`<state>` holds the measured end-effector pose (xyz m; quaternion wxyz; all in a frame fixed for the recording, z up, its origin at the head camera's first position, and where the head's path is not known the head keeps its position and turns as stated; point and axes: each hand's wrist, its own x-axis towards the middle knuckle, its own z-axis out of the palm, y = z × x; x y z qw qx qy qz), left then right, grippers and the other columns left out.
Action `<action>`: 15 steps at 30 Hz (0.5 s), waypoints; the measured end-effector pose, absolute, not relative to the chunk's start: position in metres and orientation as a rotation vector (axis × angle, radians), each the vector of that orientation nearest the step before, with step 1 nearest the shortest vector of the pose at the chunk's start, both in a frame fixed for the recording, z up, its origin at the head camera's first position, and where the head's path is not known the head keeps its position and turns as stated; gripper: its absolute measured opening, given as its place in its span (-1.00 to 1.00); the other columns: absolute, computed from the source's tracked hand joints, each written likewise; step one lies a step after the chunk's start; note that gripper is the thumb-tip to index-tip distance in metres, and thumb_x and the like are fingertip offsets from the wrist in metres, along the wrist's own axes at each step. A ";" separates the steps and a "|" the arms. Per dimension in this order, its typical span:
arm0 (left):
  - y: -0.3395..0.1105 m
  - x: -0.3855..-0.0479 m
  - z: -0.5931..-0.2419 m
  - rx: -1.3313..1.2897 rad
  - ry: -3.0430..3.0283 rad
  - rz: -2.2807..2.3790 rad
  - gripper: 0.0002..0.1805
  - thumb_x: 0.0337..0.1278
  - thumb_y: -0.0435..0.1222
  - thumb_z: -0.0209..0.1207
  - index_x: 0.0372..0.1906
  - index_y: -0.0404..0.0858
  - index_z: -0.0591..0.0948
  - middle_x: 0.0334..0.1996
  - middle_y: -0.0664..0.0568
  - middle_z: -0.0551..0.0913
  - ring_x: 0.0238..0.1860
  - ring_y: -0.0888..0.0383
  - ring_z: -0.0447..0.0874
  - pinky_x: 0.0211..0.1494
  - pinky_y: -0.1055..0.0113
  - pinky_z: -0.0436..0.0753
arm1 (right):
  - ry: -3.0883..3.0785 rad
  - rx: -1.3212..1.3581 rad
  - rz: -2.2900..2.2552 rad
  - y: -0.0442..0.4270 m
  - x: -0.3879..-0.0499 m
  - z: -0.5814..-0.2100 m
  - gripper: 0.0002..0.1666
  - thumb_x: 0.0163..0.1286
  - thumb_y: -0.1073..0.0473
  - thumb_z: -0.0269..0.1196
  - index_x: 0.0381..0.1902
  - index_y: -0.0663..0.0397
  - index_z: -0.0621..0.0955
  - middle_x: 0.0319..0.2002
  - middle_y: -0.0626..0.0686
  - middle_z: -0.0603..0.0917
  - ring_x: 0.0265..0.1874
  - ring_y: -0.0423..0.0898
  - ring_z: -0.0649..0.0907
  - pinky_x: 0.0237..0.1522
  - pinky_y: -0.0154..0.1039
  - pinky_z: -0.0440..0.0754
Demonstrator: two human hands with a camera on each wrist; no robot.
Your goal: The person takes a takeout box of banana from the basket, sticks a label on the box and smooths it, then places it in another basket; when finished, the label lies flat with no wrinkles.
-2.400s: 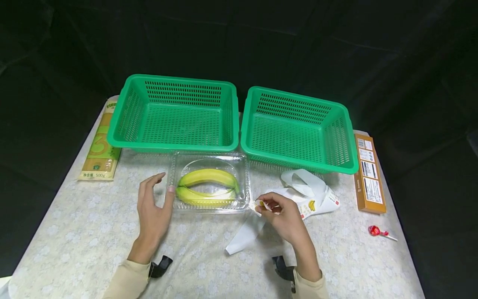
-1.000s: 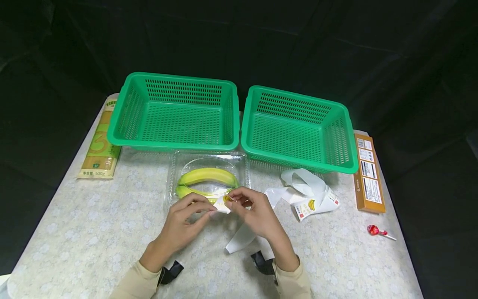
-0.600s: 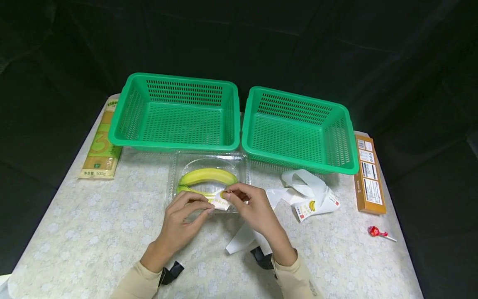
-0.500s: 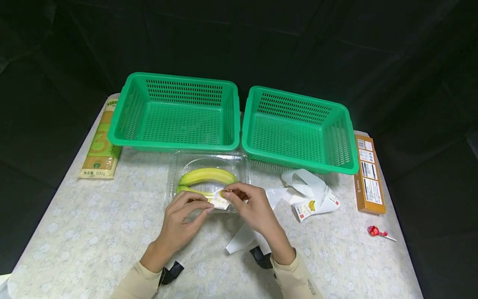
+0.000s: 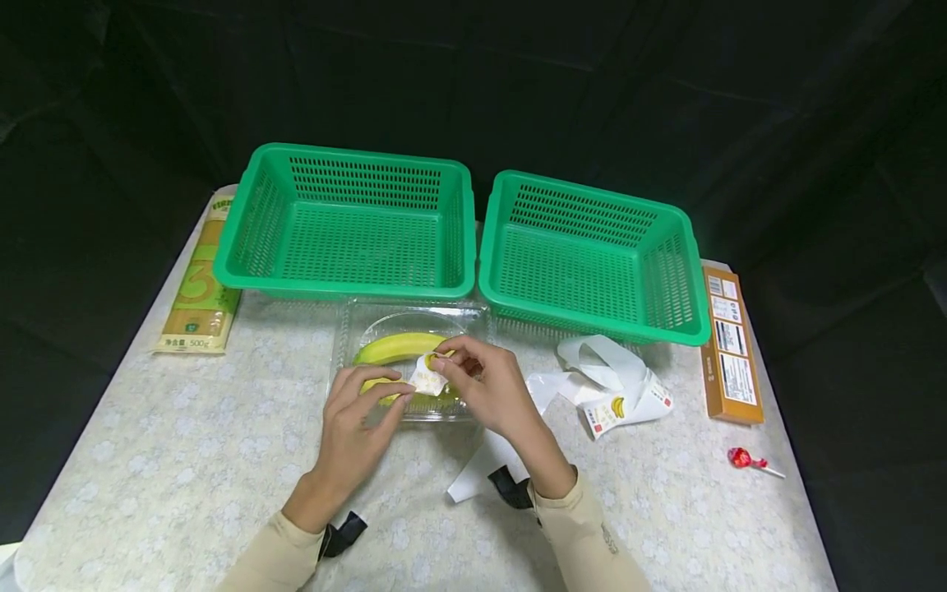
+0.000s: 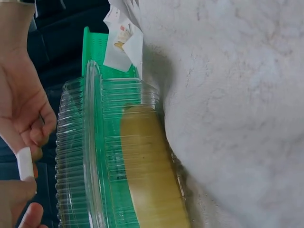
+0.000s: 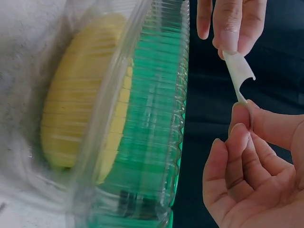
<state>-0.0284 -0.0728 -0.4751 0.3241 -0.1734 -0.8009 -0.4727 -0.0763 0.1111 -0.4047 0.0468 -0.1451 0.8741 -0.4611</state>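
Note:
Between my two hands is a small white label (image 5: 428, 376) with a yellow print, held above a clear plastic clamshell box (image 5: 346, 337). Inside the box lie yellow-green bananas (image 5: 395, 347). My left hand (image 5: 351, 432) pinches the label's left edge between thumb and fingertip. My right hand (image 5: 497, 388) pinches its other end. In the right wrist view the label (image 7: 239, 71) looks curled, with one end at the right thumb and finger. The label hides part of the bananas in the head view. To the right lies a loose white label strip (image 5: 625, 403) with banana prints.
Two green baskets (image 5: 344, 293) (image 5: 592, 325) stand side by side behind the box. A noodle-like yellow package (image 5: 196, 300) lies at the left, an orange carton (image 5: 732, 345) at the right. Near the right edge is a red lollipop (image 5: 742, 457).
My left hand has left the box's side and now pinches the label's edge. My right hand has carried the label leftward over the box; both hands have since shifted slightly farther forward.

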 end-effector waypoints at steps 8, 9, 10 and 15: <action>-0.067 -0.039 -0.469 -0.340 -2.228 -1.176 -0.86 -0.07 -0.43 0.48 -0.32 -0.24 0.79 -0.11 -0.10 0.72 0.02 -0.07 0.55 0.16 0.16 0.45 | 2.714 -0.453 -1.400 0.105 -0.094 -0.409 -0.87 0.40 0.20 0.31 -0.15 0.08 0.73 -0.36 0.06 0.76 -0.36 -0.10 0.71 -0.21 -0.23 0.69; -0.066 -0.041 -0.468 -0.323 -2.244 -1.171 -0.87 -0.05 -0.42 0.47 -0.32 -0.24 0.79 -0.10 -0.11 0.71 0.04 -0.07 0.54 0.17 0.15 0.45 | 2.718 -0.447 -1.403 0.105 -0.096 -0.410 -0.87 0.40 0.21 0.30 -0.15 0.08 0.73 -0.33 0.06 0.77 -0.33 -0.08 0.71 -0.19 -0.21 0.69; -0.066 -0.043 -0.468 -0.308 -2.254 -1.163 -0.87 -0.04 -0.41 0.47 -0.32 -0.25 0.79 -0.09 -0.11 0.71 0.05 -0.07 0.54 0.18 0.14 0.46 | 2.723 -0.444 -1.411 0.104 -0.098 -0.411 -0.87 0.40 0.22 0.30 -0.14 0.08 0.73 -0.31 0.07 0.77 -0.30 -0.06 0.72 -0.17 -0.19 0.70; -0.066 -0.047 -0.467 -0.279 -2.271 -1.131 -0.89 -0.05 -0.41 0.48 -0.34 -0.26 0.79 -0.06 -0.12 0.71 0.07 -0.09 0.54 0.19 0.09 0.46 | 2.720 -0.450 -1.438 0.100 -0.107 -0.416 -0.88 0.40 0.20 0.31 -0.17 0.08 0.74 -0.25 0.09 0.76 -0.24 -0.02 0.73 -0.16 -0.16 0.72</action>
